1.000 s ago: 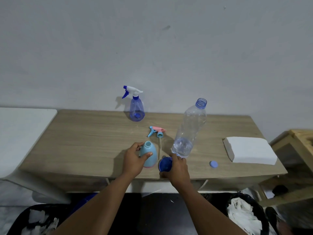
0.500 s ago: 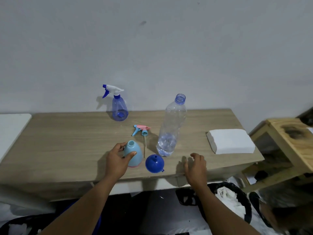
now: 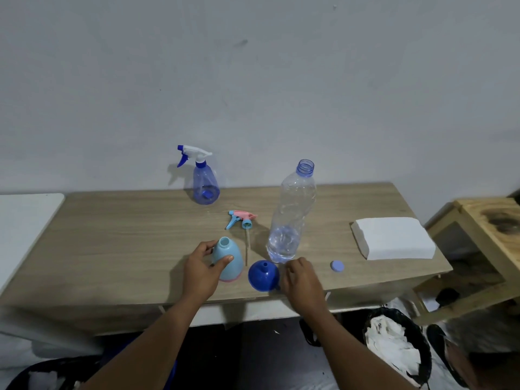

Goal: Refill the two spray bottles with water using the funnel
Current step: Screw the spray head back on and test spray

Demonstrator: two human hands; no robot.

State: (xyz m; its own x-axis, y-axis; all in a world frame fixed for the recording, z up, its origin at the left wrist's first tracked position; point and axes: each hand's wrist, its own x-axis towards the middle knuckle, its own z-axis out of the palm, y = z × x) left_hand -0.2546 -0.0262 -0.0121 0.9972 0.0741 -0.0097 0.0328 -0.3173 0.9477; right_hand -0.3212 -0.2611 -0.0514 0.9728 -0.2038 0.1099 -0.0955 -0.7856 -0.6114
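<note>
My left hand (image 3: 200, 273) grips a light blue spray bottle (image 3: 229, 258) with its top off, upright near the table's front edge. The bottle's pink and blue spray head (image 3: 241, 218) lies just behind it. A dark blue funnel (image 3: 263, 275) rests upside down, spout up, to the right of the bottle. My right hand (image 3: 301, 278) is at the funnel's right rim with loosely curled fingers and holds nothing. A clear water bottle (image 3: 289, 220), uncapped with a little water, stands behind the funnel. A translucent blue spray bottle (image 3: 204, 181) with its head on stands at the back.
The blue bottle cap (image 3: 337, 266) lies right of my right hand. A white stack of tissues (image 3: 394, 237) sits at the wooden table's (image 3: 112, 243) right end. A wooden stool (image 3: 489, 220) stands to the right, a black bin (image 3: 394, 344) with white paper below, a white surface (image 3: 25, 220) on the left.
My right hand let go of the funnel, leaving it upside down on the table, swung out to the right, and has come back beside the funnel. My left hand kept its hold on the light blue bottle.
</note>
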